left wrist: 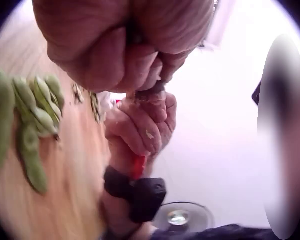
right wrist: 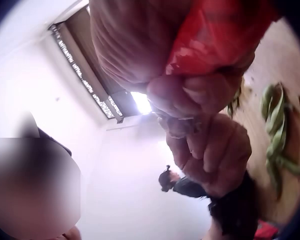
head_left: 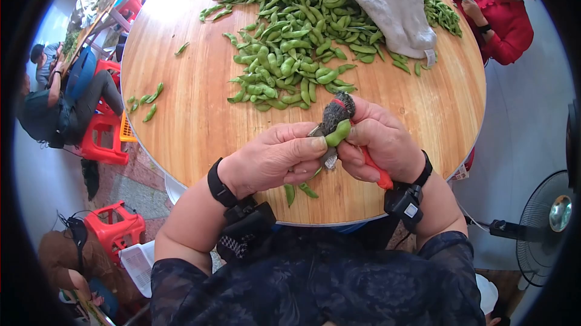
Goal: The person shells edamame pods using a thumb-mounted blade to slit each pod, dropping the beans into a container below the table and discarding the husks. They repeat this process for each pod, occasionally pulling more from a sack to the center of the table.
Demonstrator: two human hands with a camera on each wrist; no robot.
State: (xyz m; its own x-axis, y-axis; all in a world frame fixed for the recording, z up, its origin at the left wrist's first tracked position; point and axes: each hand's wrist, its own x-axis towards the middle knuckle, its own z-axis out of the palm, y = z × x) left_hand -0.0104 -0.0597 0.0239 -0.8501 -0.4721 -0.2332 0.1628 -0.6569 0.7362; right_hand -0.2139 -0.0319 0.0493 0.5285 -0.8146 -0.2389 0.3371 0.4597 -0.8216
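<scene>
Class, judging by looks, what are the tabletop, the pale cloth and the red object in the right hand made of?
Tabletop: wood or wood-look laminate, glossy; grain stripes and glare.
Pale cloth: probably cotton-like fabric, matt; soft folds, corner label.
Red object: perhaps plastic, glossy; solid red, bright highlights.

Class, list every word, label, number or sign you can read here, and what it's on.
No text can be read.
Tag on the towel: too small.
White patch by the table: too small.
White-marked strip, right wrist view: too blurred.
</scene>
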